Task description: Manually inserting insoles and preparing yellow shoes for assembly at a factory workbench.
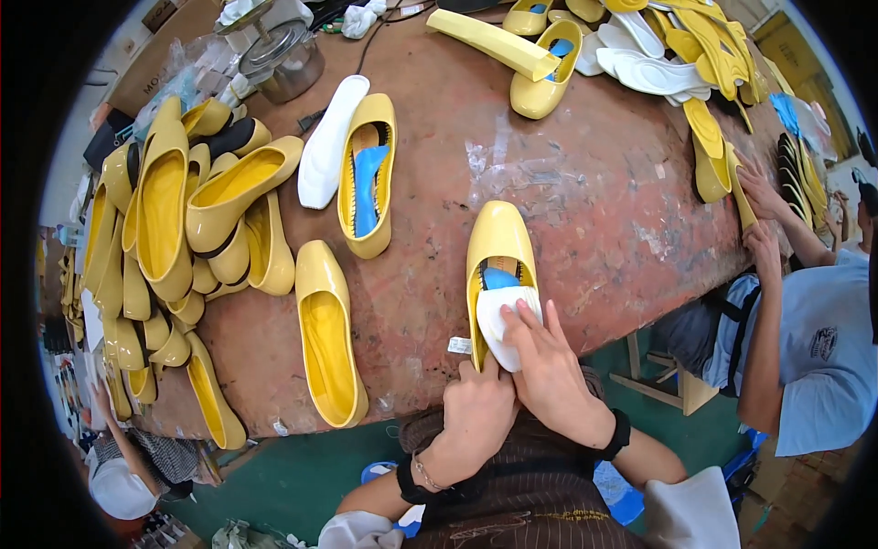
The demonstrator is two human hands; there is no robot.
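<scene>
A glossy yellow flat shoe lies toe-away at the near edge of the table. My left hand is closed around its heel end. With my right hand I grip a white padded insole whose front end sits in the shoe's opening, fingers pressed on its top. A blue patch shows inside the shoe ahead of the insole. Left of my hands stands a finished-looking yellow shoe with a yellow lining. Farther off, another yellow shoe with a blue patch lies beside a loose white insole.
Yellow shoes are heaped on the left, near a metal pot. At the far right lie white insoles and yellow pieces. A co-worker's hands handle a yellow piece on the right; another person sits at lower left.
</scene>
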